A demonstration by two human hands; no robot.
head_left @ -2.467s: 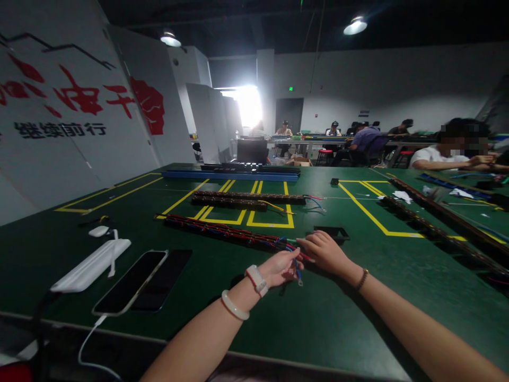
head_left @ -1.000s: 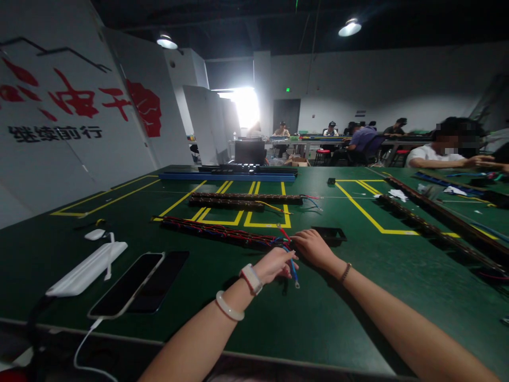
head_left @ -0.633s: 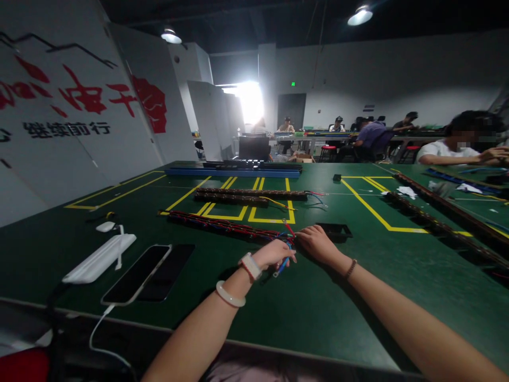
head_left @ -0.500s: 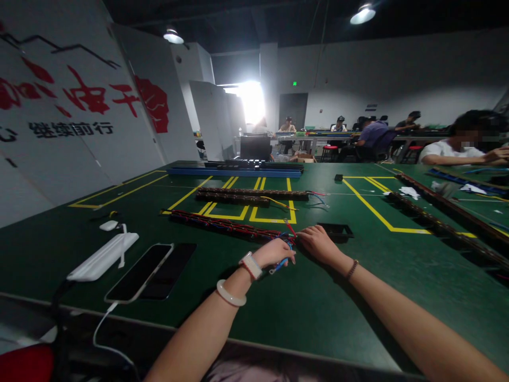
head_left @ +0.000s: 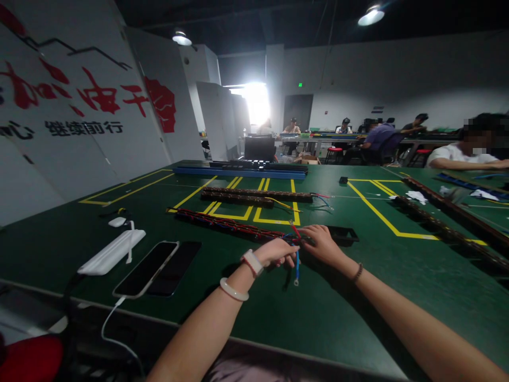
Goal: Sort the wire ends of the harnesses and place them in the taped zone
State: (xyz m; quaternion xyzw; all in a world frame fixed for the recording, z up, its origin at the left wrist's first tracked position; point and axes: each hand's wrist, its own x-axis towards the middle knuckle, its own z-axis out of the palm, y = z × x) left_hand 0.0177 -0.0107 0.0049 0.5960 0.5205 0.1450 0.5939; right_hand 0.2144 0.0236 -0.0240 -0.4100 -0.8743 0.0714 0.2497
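Observation:
A long dark strip (head_left: 230, 224) with red and blue wires along it lies slantwise on the green table, its near end between my hands. My left hand (head_left: 280, 251) is closed at that end, fingers curled. A blue wire (head_left: 297, 269) with a metal ring terminal runs down past its fingertips. My right hand (head_left: 321, 244) reaches in from the other side, fingers bent and pinched at the strip's end; what they grip is hidden. A short red wire (head_left: 295, 229) sticks up just beyond the fingers. Behind my right hand lies a black rectangular frame (head_left: 350, 235).
Two shorter dark strips (head_left: 254, 196) lie beyond, over yellow tape. Phones (head_left: 147, 270) and a white power strip (head_left: 113, 252) lie left. Blue rails (head_left: 238, 173) span the far edge. More dark strips (head_left: 441, 220) lie right, near a seated person (head_left: 461, 155).
The blue wire has swung from lying slantwise by my left fingers to pointing straight down. My hands have drawn closer together at the strip's end. The view has shifted slightly.

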